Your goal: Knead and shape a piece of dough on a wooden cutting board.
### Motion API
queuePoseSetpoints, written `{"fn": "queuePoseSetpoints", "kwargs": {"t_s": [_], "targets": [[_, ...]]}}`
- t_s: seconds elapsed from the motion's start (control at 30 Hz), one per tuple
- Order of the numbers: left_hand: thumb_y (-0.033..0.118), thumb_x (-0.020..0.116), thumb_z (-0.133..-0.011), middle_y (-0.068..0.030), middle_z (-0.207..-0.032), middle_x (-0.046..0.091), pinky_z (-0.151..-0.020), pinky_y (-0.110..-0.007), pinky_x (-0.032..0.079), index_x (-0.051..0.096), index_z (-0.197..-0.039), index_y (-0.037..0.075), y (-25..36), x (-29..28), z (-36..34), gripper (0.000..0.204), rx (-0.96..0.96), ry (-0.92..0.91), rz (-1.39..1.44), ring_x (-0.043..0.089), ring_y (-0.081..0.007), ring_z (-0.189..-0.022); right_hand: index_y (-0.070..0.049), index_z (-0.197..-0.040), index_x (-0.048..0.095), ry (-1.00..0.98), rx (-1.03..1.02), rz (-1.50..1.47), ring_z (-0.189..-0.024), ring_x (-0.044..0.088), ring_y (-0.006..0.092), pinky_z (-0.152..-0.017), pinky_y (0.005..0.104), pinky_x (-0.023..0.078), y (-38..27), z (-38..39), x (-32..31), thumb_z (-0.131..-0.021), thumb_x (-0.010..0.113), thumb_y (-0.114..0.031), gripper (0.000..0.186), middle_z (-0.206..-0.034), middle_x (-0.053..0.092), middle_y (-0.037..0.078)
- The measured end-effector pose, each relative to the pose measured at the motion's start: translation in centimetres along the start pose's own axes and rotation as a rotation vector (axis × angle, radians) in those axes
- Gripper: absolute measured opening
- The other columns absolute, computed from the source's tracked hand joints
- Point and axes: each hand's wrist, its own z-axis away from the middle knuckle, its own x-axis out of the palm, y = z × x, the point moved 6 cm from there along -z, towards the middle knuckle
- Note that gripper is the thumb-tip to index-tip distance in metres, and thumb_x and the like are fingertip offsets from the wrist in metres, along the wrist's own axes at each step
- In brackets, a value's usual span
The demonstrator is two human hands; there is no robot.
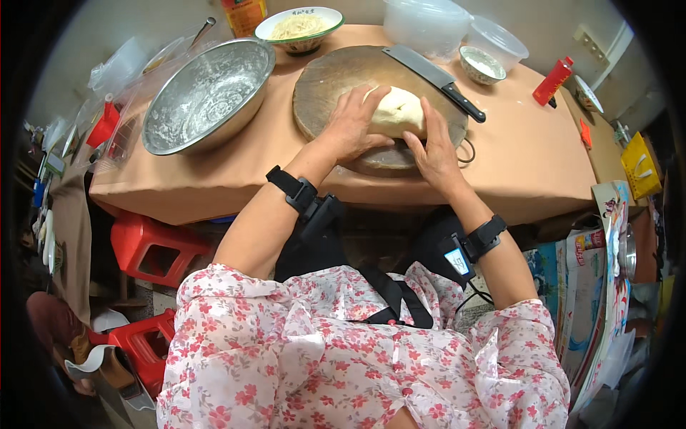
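A pale lump of dough (pixel 397 113) rests on a round wooden chopping board (pixel 321 79) in front of me. My left hand (pixel 355 123) cups its left end, fingers over the top and thumb along the near side. Against its right end presses my right hand (pixel 434 146), with the thumb at the near lower edge. The dough has a crease on its upper face. A cleaver (pixel 421 70) lies across the board's far right part, its black handle sticking out past the rim.
Left of the board stands a flour-dusted metal bowl (pixel 207 96). Behind are a bowl of pale shreds (pixel 300 28), clear plastic tubs (pixel 425 25) and a small bowl of white powder (pixel 482 66). A red bottle (pixel 554 80) lies to the right. Red stools (pixel 153 247) stand below the table.
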Motion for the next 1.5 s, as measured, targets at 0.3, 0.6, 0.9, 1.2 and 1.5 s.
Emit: {"fn": "queuePoseSetpoints", "kwargs": {"t_s": [0.3, 0.6, 0.9, 1.2, 1.5], "targets": [[0.021, 0.087, -0.062, -0.0179, -0.139, 0.04, -0.109, -0.045, 0.033, 0.038, -0.141, 0.015, 0.5, 0.7, 0.6, 0.093, -0.039, 0.061, 0.0, 0.038, -0.0394, -0.128, -0.008, -0.144, 0.032, -0.043, 0.063, -0.024, -0.12, 0.048, 0.0377, -0.1, 0.0422, 0.042, 0.3, 1.3, -0.7, -0.083, 0.069, -0.01, 0.071, -0.131, 0.047, 0.019], [0.022, 0.087, -0.062, -0.0162, -0.142, 0.038, -0.11, -0.046, 0.032, 0.039, -0.141, 0.017, 0.4, 0.8, 1.1, 0.093, -0.048, 0.122, -0.021, 0.037, -0.0402, -0.129, -0.008, -0.144, 0.032, -0.002, 0.017, 0.017, -0.122, 0.046, 0.0383, -0.101, 0.044, 0.041, 0.2, 1.3, 0.0, -0.083, 0.067, -0.007, 0.07, -0.13, 0.047, 0.019], [0.022, 0.086, -0.064, -0.0158, -0.142, 0.036, -0.109, -0.046, 0.034, 0.037, -0.142, 0.02, 0.5, 0.9, 1.6, 0.092, -0.078, 0.109, -0.002, 0.036, -0.0402, -0.129, -0.008, -0.144, 0.032, -0.01, 0.044, 0.032, -0.123, 0.045, 0.0392, -0.102, 0.0456, 0.039, 0.3, 1.4, 0.1, -0.083, 0.066, -0.007, 0.069, -0.133, 0.045, 0.02], [0.021, 0.086, -0.064, -0.0163, -0.141, 0.037, -0.108, -0.046, 0.034, 0.038, -0.141, 0.019, 0.6, 0.9, 1.5, 0.091, -0.042, 0.161, -0.018, 0.037, -0.0408, -0.127, -0.007, -0.143, 0.033, -0.003, 0.014, 0.023, -0.121, 0.045, 0.0393, -0.101, 0.0461, 0.04, 0.1, 1.4, 0.1, -0.083, 0.066, -0.007, 0.069, -0.131, 0.046, 0.02], [0.023, 0.087, -0.061, -0.018, -0.139, 0.04, -0.106, -0.046, 0.036, 0.04, -0.141, 0.019, 0.0, 0.6, 0.9, 0.093, -0.007, 0.113, -0.015, 0.04, -0.0413, -0.125, -0.008, -0.142, 0.036, -0.108, -0.02, -0.023, -0.121, 0.047, 0.038, -0.1, 0.0426, 0.042, 0.1, -0.4, -1.6, -0.081, 0.071, -0.011, 0.071, -0.132, 0.047, 0.02]]}}
